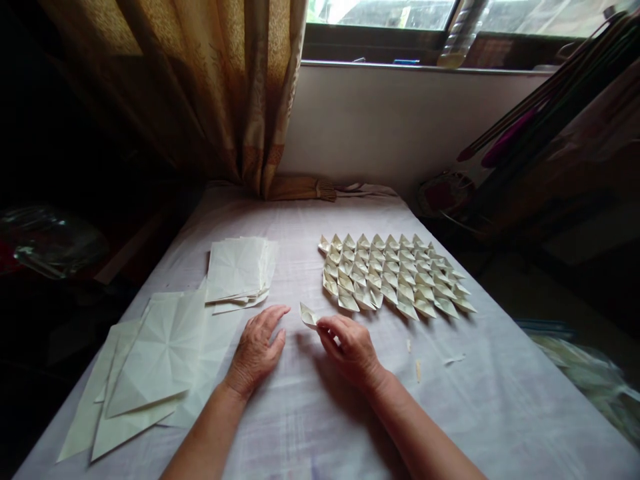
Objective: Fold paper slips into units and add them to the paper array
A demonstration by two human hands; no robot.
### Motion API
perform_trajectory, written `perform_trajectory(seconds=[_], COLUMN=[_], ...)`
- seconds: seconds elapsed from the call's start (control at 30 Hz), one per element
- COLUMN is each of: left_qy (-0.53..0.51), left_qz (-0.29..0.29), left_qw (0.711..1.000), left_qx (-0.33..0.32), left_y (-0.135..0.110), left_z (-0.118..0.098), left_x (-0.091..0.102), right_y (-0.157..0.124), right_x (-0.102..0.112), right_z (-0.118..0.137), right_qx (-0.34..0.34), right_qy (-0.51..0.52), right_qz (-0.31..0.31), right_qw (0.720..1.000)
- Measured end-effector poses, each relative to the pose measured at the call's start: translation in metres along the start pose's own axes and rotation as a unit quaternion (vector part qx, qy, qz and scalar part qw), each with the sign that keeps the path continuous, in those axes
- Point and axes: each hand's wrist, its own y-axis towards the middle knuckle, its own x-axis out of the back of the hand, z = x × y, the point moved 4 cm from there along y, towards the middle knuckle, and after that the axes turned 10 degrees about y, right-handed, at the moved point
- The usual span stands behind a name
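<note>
My right hand (pixel 350 348) pinches one end of a small folded paper boat (pixel 308 315) between thumb and fingers, just above the cloth. To its left, my left hand (pixel 259 347) is empty, its thumb and fingers apart and curved toward the boat without touching it. Beyond my right hand, many similar paper boats (pixel 390 270) stand in close rows. A stack of small creased paper squares (pixel 235 270) lies past my left hand. Larger creased sheets (pixel 160 353) overlap one another beside my left forearm.
A pale cloth covers the table (pixel 300 427). Small paper scraps (pixel 454 360) lie right of my right hand. A gold curtain (pixel 225 87) hangs at the back left, its hem reaching the table. A plastic bottle (pixel 460 37) stands on the window sill. Plastic bags (pixel 590 380) sit beyond the right edge.
</note>
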Motion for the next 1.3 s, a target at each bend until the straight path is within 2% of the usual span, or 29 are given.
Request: perform_trajectory(seconds=[0.23, 0.4, 0.47, 0.57, 0.63, 0.7, 0.77, 0.9, 1.1, 1.3], left_qy=[0.017, 0.017, 0.010, 0.005, 0.003, 0.001, -0.002, -0.009, -0.019, -0.029], left_qz=[-0.011, -0.017, -0.017, -0.014, -0.011, -0.013, -0.017, -0.019, -0.024, -0.028], left_qw=[1.000, 0.999, 0.999, 0.999, 0.999, 0.999, 0.999, 0.999, 0.999, 0.999], left_qx=[-0.022, -0.033, -0.034, -0.035, -0.035, -0.035, -0.035, -0.033, -0.025, -0.023], left_y=[0.001, 0.001, 0.002, 0.003, 0.004, 0.005, 0.006, 0.006, 0.006, 0.007], left_z=[0.000, -0.002, -0.003, -0.004, -0.004, -0.003, -0.002, -0.001, 0.000, 0.000], left_x=[-0.001, 0.001, 0.001, 0.002, 0.001, 0.001, 0.001, 0.000, 0.001, 0.001], right_y=[0.005, 0.022, 0.037, 0.071, 0.097, 0.122, 0.144, 0.169, 0.179, 0.177], right_x=[0.026, 0.065, 0.086, 0.117, 0.128, 0.129, 0.122, 0.103, 0.086, 0.078], right_z=[-0.002, -0.019, -0.033, -0.060, -0.079, -0.097, -0.112, -0.136, -0.165, -0.177], right_qx=[0.011, -0.015, -0.049, -0.141, -0.194, -0.237, -0.249, -0.271, -0.294, -0.291], right_qy=[-0.015, -0.064, -0.106, -0.173, -0.197, -0.229, -0.255, -0.271, -0.299, -0.323], right_qz=[-0.066, -0.127, -0.144, -0.177, -0.171, -0.159, -0.146, -0.138, -0.114, -0.085], right_qw=[0.998, 0.990, 0.983, 0.959, 0.946, 0.931, 0.923, 0.913, 0.901, 0.897])
